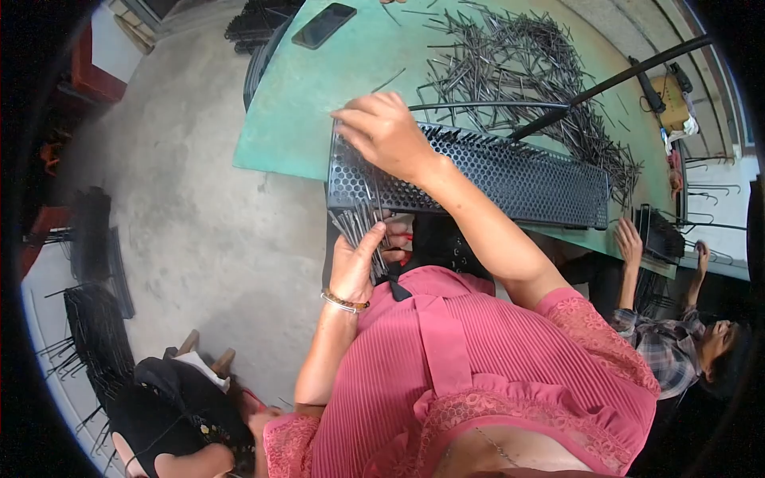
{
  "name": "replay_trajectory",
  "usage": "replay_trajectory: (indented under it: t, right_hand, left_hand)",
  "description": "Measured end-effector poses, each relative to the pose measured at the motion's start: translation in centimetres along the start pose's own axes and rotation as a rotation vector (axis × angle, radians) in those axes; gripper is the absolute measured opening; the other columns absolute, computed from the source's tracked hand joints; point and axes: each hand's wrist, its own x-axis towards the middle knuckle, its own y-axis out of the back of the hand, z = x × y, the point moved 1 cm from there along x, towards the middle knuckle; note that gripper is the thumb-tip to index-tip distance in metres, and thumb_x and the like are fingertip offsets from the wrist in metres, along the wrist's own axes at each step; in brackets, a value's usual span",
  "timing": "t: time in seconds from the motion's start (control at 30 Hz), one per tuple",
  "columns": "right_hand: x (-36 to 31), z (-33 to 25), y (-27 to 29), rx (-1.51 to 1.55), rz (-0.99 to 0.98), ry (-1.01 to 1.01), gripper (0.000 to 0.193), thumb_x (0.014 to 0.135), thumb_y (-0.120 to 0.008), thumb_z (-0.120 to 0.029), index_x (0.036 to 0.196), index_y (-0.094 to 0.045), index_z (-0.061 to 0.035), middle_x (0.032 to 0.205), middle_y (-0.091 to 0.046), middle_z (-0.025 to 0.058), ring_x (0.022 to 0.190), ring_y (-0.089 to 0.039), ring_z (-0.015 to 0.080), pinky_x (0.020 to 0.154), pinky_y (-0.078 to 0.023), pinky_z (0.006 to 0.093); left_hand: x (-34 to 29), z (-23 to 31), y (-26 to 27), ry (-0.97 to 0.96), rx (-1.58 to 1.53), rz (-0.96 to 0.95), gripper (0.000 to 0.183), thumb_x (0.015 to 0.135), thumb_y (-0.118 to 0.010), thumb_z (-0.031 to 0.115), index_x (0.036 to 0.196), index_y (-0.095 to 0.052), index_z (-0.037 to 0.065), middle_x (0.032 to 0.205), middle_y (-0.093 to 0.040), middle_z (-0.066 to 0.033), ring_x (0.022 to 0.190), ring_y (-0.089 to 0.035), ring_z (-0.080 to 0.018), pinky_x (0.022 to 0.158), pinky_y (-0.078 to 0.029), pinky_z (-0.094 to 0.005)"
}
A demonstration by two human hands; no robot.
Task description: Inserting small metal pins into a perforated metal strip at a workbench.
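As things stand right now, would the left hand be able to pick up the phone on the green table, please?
Probably not: the left hand holds a bundle of thin rods, and the perforated black rack lies between it and the phone.

No text, label, brand, number or sign can be read. The smartphone on the green tabletop shows no legible characters on its dark face, nor does the perforated black tray; on the yellow object near the wall, any marking is too small to make out.
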Motion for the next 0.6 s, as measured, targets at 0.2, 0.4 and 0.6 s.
replay_trajectory:
  t: [0.2,0.4,0.6]
  right_hand:
    - [-2.3,-2.2,3.7,0.529,-0.411,-0.676,0.031,0.08,-0.068,-0.029,0.077,-0.066,0.0021,0.056,-0.055,0.0087,0.052,-0.048,0.0118,0.05,-0.039,0.031]
    - [-3.3,-1.1,4.2,0.824,-0.506,-0.899,0.028,0.084,-0.067,-0.027,0.082,-0.067,0.0008,0.069,-0.057,-0.0022,0.064,-0.047,0.0042,0.056,-0.039,0.0229]
    - [-0.8,-0.4,4.2,0.69,-0.1,-0.775,0.026,0.085,-0.066,-0.02,0.095,-0.066,0.0041,0.083,-0.067,0.005,0.074,-0.058,0.0077,0.065,-0.046,0.0229]
  left_hand:
    - [0.1,1.2,-0.2,-0.122,0.028,-0.008,0.03,0.091,-0.058,0.016,0.114,-0.053,-0.002,0.097,-0.065,-0.015,0.081,-0.065,-0.02,0.065,-0.056,-0.0295]
    - [0.1,1.9,-1.2,-0.066,0.047,-0.09,0.032,0.093,-0.055,0.017,0.116,-0.052,-0.004,0.102,-0.064,-0.0186,0.085,-0.066,-0.0239,0.068,-0.057,-0.0315]
    - [0.7,0.2,0.6,0.069,-0.055,-0.108,0.031,0.092,-0.055,0.015,0.114,-0.052,-0.007,0.102,-0.064,-0.0207,0.083,-0.066,-0.0236,0.067,-0.057,-0.032]
